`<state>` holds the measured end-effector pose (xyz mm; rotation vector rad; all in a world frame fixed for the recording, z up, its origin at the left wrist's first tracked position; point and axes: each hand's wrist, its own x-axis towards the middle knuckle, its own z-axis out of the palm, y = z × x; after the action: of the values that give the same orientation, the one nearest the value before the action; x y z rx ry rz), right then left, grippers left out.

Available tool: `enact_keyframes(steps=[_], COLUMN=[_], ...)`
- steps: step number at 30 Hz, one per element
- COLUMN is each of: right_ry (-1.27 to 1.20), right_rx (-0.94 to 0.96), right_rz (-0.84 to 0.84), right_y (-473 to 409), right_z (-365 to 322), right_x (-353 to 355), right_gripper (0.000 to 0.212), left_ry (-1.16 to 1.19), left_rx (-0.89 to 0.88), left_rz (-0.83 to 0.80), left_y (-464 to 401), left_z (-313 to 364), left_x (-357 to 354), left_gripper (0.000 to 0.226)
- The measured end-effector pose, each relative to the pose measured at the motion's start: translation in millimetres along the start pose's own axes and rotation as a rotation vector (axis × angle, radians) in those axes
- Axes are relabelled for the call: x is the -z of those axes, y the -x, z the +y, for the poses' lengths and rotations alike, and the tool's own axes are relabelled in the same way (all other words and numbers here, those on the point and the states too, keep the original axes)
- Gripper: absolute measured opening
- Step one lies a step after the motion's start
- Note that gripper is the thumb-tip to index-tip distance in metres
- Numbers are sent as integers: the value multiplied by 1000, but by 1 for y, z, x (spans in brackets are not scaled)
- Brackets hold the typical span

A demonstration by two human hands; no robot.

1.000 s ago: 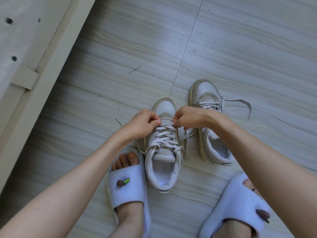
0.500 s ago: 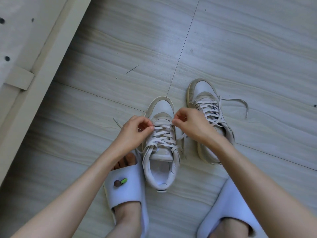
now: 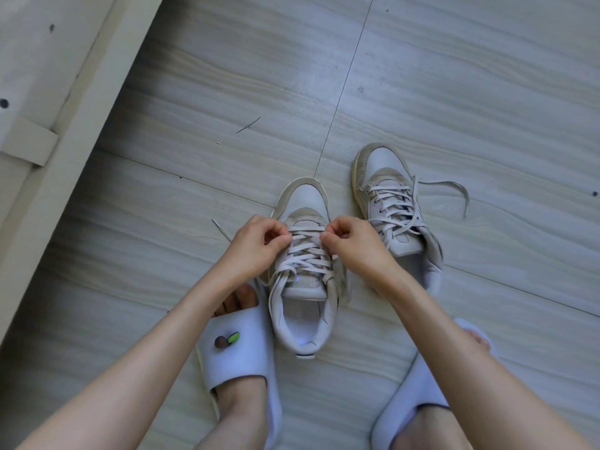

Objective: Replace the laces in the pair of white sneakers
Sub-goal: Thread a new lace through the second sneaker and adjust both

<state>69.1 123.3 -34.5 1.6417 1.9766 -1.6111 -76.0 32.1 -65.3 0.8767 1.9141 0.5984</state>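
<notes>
Soft, even daylight; faint shadow left of near sneaker (image 3: 303,274); focus sharp; wide-angle bowing toward frame edges.

Near sneaker (image 3: 303,271): left hand (image 3: 256,245) and right hand (image 3: 352,243) pinching its lace (image 3: 306,251); second sneaker (image 3: 389,203) beside, on floor (image 3: 454,92).

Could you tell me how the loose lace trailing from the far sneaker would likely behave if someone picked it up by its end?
The loose lace probably hangs limp: it already lies in a slack curve on the floor. It looks flat and thin, so likely very light. Lifting it may tug the far sneaker a little, since it appears threaded through its eyelets.
</notes>
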Motion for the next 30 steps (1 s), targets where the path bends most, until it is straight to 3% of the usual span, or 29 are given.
enact_keyframes(steps=[6,9,14,17,19,25,30], right_ry=[-153,-201,35,129,150,155,162], right_rx=[-69,-47,102,137,135,78,49], right_rz=[-19,52,108,113,117,162,129], right_y=[2,6,16,19,18,14,11], right_z=[6,9,12,13,14,12,14], right_x=[1,0,-7,-14,-16,-20,-22], right_gripper=[18,12,15,2,9,21,21], left_ry=[31,95,2,-119,-150,-160,-155], left_rx=[9,-19,-75,-72,-52,33,71], left_rz=[-52,5,35,42,48,99,143], left_y=[-2,2,16,18,17,17,20], left_z=[-2,-1,9,12,13,13,13], left_x=[1,3,-2,-8,-8,-14,-22], left_gripper=[17,19,7,5,6,38,38])
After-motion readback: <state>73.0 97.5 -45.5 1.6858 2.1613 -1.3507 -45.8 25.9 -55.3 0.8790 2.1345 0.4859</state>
